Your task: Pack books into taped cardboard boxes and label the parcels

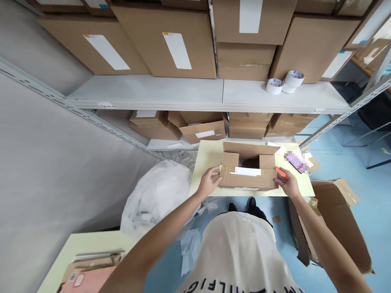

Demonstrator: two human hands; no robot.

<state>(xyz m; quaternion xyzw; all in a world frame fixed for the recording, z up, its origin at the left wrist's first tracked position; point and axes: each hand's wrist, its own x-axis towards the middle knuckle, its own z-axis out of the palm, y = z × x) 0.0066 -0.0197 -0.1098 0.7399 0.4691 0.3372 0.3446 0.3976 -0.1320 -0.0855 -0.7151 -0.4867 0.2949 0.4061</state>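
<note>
A small open cardboard box (248,177) with raised flaps sits on a pale yellow table (207,159). My left hand (209,182) grips the box's left front corner, fingers curled round the flap. At the right front corner, my right hand (287,183) is closed on an orange tool (281,172), likely a cutter, and touches the box. A white label lies across the box's front flap.
Grey shelves hold many cardboard boxes (171,44) and rolls of white tape (284,82). A white plastic bag (159,195) lies left of the table. An open carton (332,224) stands on the blue floor at right. A second table (88,244) is at lower left.
</note>
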